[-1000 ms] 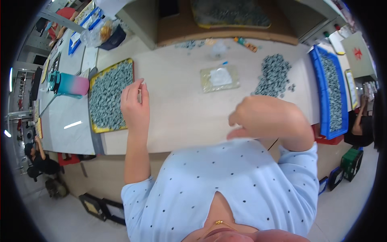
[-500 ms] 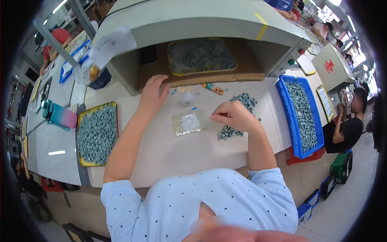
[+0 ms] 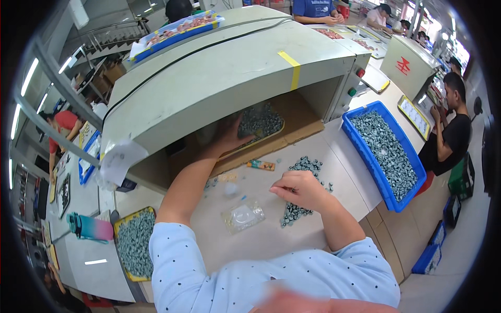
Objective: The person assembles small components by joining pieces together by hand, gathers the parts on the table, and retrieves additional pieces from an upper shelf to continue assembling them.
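My left hand reaches into the opening of the grey metal cabinet, over the near edge of a tray of small grey-green pieces. Its thumb stands apart from the fingers, which are partly lost in shadow. Above the white table, my right hand is closed in a pinch; whatever its fingertips hold is too small to make out. Beneath and beside that hand lies a loose pile of small dark, shiny pieces. A transparent square block with a round white middle lies on the table between my arms.
A blue bin of similar pieces stands at the right, a yellow-rimmed tray of them at the left. Near the cabinet lie an orange-and-green tube and a whitish round thing. A teal-pink bottle lies far left.
My left hand has moved from the table in front of the cabinet into its opening, over the tray. My right hand stays pinched near the pile. The view has shifted.
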The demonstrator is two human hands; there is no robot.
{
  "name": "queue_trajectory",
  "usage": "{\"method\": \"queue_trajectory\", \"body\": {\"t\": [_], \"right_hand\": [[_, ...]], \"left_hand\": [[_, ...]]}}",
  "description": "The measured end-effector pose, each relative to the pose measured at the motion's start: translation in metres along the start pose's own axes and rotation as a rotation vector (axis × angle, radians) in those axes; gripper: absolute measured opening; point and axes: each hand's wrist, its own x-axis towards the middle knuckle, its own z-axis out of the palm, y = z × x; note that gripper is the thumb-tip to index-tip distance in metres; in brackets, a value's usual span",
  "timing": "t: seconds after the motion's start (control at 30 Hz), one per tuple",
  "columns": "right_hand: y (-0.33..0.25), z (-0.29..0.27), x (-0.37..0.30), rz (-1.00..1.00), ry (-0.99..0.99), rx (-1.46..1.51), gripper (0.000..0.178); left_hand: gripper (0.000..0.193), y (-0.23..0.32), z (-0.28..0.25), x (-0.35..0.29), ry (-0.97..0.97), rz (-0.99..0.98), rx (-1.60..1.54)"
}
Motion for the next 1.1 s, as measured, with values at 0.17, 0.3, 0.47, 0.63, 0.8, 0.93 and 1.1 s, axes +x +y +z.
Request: {"method": "queue_trajectory", "body": {"t": [0.17, 0.3, 0.47, 0.63, 0.8, 0.93, 1.1], "right_hand": [[0.024, -0.003, 0.025, 0.042, -0.032, -0.044, 0.011], [0.044, 0.002, 0.035, 0.013, -0.022, -0.089, 0.011], [0.058, 0.012, 0.04, 0.022, -0.004, -0.133, 0.011], [0.06, 0.02, 0.047, 0.045, -0.038, -0.134, 0.011], [0.064, 0.026, 0.047, 0.041, -0.035, -0.131, 0.011], [0.061, 0.027, 0.044, 0.018, -0.032, -0.135, 0.011], [0.059, 0.022, 0.038, 0.018, -0.046, -0.156, 0.012]], "left_hand": [[0.078, -0.014, 0.024, 0.056, 0.084, 0.163, -0.019], [0.065, -0.01, 0.032, 0.082, -0.002, 0.154, -0.069], [0.041, -0.016, 0.037, 0.096, -0.022, 0.532, -0.035], [0.034, -0.024, 0.053, 0.104, 0.011, 0.619, -0.159], [0.026, -0.029, 0.057, 0.104, 0.011, 0.629, -0.204], [0.02, -0.047, 0.048, 0.094, 0.032, 0.616, -0.152], [0.02, -0.06, 0.022, 0.068, -0.04, 0.514, -0.11]]}}
